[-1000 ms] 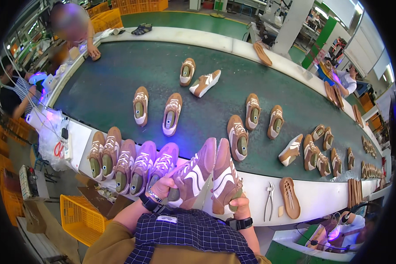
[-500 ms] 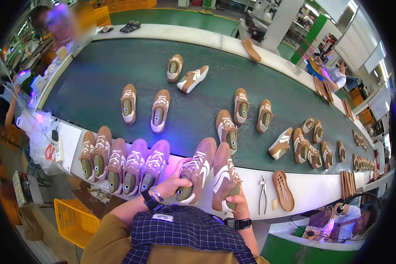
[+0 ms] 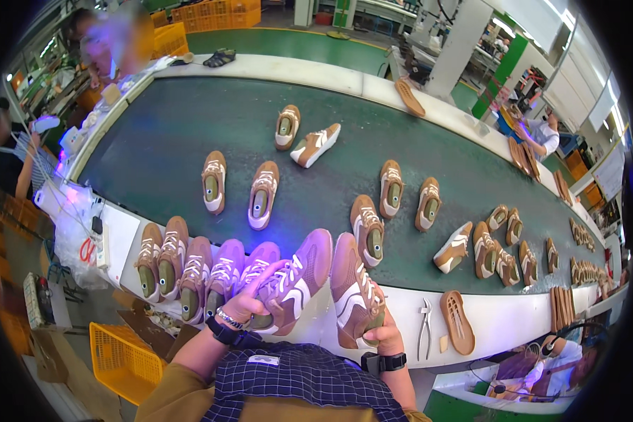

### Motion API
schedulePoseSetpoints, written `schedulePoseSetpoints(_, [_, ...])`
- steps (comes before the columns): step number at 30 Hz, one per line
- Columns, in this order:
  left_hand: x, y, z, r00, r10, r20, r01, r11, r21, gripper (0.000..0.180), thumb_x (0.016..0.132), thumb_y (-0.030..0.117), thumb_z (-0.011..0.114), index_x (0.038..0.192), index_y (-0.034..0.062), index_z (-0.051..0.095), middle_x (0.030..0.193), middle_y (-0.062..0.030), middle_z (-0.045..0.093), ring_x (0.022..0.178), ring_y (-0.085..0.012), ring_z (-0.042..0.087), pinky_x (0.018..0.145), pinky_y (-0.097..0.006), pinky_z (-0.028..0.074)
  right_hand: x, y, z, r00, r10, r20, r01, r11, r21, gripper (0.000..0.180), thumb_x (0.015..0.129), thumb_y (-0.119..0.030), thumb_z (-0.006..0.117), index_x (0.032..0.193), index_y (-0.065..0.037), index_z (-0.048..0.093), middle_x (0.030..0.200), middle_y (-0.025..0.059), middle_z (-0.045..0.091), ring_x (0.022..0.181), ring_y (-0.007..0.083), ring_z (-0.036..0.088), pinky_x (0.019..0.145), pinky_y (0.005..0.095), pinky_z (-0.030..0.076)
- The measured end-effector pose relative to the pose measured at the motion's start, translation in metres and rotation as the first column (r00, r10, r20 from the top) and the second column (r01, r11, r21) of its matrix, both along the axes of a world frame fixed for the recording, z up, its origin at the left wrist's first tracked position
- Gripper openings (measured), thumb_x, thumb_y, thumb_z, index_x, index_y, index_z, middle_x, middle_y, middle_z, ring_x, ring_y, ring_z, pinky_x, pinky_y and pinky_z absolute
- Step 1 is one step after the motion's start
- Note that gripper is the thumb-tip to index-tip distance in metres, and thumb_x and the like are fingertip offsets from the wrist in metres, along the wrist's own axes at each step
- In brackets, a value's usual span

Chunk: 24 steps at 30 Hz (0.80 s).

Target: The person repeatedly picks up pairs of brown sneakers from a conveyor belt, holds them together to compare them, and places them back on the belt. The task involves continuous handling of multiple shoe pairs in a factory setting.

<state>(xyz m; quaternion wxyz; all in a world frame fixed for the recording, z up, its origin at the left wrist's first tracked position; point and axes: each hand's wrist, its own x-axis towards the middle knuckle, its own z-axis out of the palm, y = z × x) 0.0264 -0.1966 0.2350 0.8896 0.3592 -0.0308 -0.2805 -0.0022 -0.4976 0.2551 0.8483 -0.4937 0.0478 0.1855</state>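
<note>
Over the white near ledge, I have a brown-and-white sneaker in each hand. My left hand (image 3: 250, 299) grips the heel end of the left sneaker (image 3: 304, 281), which leans with its toe up to the right. My right hand (image 3: 385, 330) is closed round the heel of the right sneaker (image 3: 349, 292), its toe pointing away from me. Their toes are close together, and purple light falls on them. Just left stands a row of several like sneakers (image 3: 172, 253) with olive forms inside. The left sneaker partly covers the nearest of these (image 3: 261, 254).
A green conveyor belt (image 3: 141, 141) carries several more sneakers (image 3: 264, 197). On the ledge to my right lie metal pincers (image 3: 425, 329) and a brown sole (image 3: 458, 323). A yellow crate (image 3: 123, 362) stands low at left. Other people work around the belt.
My left hand has moved left, tilting its sneaker so the toe points up to the right. The heels have spread apart. The whole view has shifted slightly, with the belt appearing lower.
</note>
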Motion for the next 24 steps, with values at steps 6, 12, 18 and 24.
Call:
schedulePoseSetpoints(6, [-0.016, 0.034, -0.005, 0.996, 0.072, 0.047, -0.073, 0.997, 0.026, 0.111, 0.050, 0.021, 0.078, 0.143, 0.0017, 0.020, 0.138, -0.0102, 0.038, 0.125, -0.0184, 0.041, 0.103, -0.028, 0.032, 0.019, 0.013, 0.008, 0.986, 0.168, 0.018, -0.168, 0.986, -0.020, 0.113, 0.037, -0.008, 0.066, 0.141, -0.001, 0.023, 0.132, 0.0099, 0.042, 0.123, 0.0240, 0.042, 0.106, 0.0330, 0.029])
schedulePoseSetpoints(12, [-0.030, 0.057, -0.005, 0.982, 0.155, 0.105, -0.163, 0.984, 0.070, 0.108, 0.051, 0.021, 0.074, 0.143, 0.0008, 0.021, 0.137, -0.0105, 0.038, 0.125, -0.0186, 0.040, 0.105, -0.029, 0.029, 0.038, 0.036, 0.015, 0.951, 0.308, -0.010, -0.308, 0.951, -0.009, 0.111, 0.039, -0.007, 0.065, 0.141, -0.001, 0.022, 0.131, 0.0106, 0.044, 0.123, 0.0245, 0.043, 0.105, 0.0334, 0.031])
schedulePoseSetpoints(18, [-0.034, 0.074, -0.002, 0.970, 0.196, 0.145, -0.220, 0.960, 0.171, 0.113, 0.048, 0.020, 0.078, 0.142, -0.0021, 0.021, 0.135, -0.0117, 0.041, 0.124, -0.0196, 0.042, 0.106, -0.030, 0.027, 0.048, 0.049, 0.010, 0.937, 0.350, -0.002, -0.350, 0.936, -0.040, 0.110, 0.040, -0.008, 0.066, 0.141, -0.001, 0.023, 0.130, 0.0110, 0.044, 0.121, 0.0243, 0.045, 0.105, 0.0333, 0.031])
schedulePoseSetpoints(24, [-0.026, 0.050, 0.028, 0.864, 0.314, 0.393, -0.495, 0.676, 0.546, 0.098, 0.050, 0.019, 0.075, 0.135, -0.0016, 0.030, 0.126, -0.0139, 0.043, 0.116, -0.0259, 0.045, 0.102, -0.035, 0.033, 0.050, 0.064, 0.027, 0.944, 0.281, 0.174, -0.216, 0.923, -0.317, 0.107, 0.046, -0.009, 0.072, 0.140, -0.002, 0.023, 0.129, 0.0127, 0.043, 0.119, 0.0242, 0.045, 0.103, 0.0342, 0.032])
